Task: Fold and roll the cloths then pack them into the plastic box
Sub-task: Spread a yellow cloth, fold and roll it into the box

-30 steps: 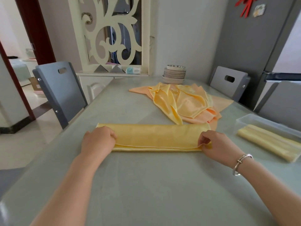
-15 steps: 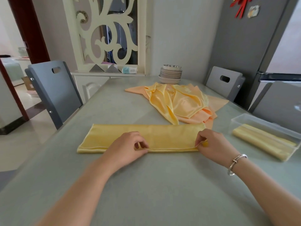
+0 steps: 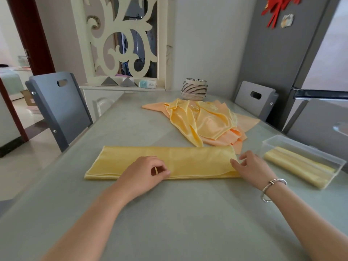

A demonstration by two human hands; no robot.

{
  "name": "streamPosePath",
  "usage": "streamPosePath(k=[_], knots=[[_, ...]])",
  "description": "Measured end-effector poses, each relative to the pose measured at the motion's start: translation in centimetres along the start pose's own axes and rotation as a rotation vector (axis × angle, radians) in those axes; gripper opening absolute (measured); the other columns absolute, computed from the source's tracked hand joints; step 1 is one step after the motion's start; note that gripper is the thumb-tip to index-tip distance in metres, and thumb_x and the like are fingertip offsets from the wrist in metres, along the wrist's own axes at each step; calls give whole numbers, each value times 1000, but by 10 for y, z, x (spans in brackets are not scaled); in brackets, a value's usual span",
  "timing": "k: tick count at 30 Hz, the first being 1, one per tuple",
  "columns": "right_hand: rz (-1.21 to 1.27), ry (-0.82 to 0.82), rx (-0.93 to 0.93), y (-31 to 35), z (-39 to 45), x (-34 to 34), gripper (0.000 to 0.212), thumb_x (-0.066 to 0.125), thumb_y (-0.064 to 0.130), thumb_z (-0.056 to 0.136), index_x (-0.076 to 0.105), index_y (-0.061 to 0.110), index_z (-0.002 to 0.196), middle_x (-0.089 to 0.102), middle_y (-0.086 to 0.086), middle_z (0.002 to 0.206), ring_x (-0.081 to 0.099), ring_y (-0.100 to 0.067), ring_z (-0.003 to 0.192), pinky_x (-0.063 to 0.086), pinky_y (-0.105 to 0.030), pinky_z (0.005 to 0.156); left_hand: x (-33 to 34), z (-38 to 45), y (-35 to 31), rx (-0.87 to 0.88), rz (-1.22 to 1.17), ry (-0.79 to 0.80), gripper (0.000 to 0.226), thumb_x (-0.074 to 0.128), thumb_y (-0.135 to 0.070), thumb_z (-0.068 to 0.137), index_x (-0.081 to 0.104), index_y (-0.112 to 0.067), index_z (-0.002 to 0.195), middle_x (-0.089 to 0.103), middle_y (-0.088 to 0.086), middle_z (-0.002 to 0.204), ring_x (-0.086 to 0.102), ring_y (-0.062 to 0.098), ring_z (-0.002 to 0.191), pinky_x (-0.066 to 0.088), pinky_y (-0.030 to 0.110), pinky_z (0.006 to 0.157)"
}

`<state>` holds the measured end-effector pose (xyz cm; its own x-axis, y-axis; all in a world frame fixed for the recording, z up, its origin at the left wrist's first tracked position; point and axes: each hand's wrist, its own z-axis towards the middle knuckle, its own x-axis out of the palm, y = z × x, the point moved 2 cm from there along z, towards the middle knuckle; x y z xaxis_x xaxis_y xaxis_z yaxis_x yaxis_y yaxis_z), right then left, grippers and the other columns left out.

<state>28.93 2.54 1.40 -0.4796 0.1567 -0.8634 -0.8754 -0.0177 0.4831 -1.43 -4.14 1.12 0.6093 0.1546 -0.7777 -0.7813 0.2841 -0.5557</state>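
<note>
Yellow folded cloth [image 3: 188,161] lies flat on the table [image 3: 169,223]. Left hand [image 3: 145,174] pinches its near edge. Right hand [image 3: 252,168], fingers loosely spread, touches its right end.

Soft daylight, faint shadows, wide-angle bending (edges especially), slight blur
</note>
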Motion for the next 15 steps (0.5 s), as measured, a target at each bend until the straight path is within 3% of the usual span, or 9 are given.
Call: streamPosePath(k=[3,7,10,12,15], knots=[[-105,37,81,-6,4,3,47,44,55,89,52,10,98,56,-9,99,55,-28,96,40,-32,73,1,0,1,-8,-12,3,10,64,-39,84,69,-33,78,62,-18,82,58,5,76,50,30,71],[-226,80,97,-3,2,1,49,36,55,92,37,15,63,46,-2,68,47,-26,77,31,-31,62,1,-1,-2,2,-1,41,7,64,-37,84,71,-37,84,61,-18,84,57,5,76,50,30,72],[-250,120,63,2,-1,-1,43,43,48,90,41,15,64,45,1,67,47,-25,80,30,-30,64,0,-2,-5,-8,-19,68,8,65,-40,82,73,-40,85,59,-16,83,56,6,74,48,27,71],[-226,121,52,4,-3,-2,39,50,44,86,40,15,62,47,1,66,47,-26,79,28,-30,57,0,-4,-6,-24,-40,95,9,65,-42,82,73,-42,86,56,-14,82,54,6,73,44,23,68],[2,141,32,9,-3,-5,24,56,32,87,48,17,70,52,-1,71,51,-23,76,33,-29,57,0,-4,-4,-42,-65,127,16,60,-52,77,72,-47,86,53,-15,82,53,5,72,41,20,67]])
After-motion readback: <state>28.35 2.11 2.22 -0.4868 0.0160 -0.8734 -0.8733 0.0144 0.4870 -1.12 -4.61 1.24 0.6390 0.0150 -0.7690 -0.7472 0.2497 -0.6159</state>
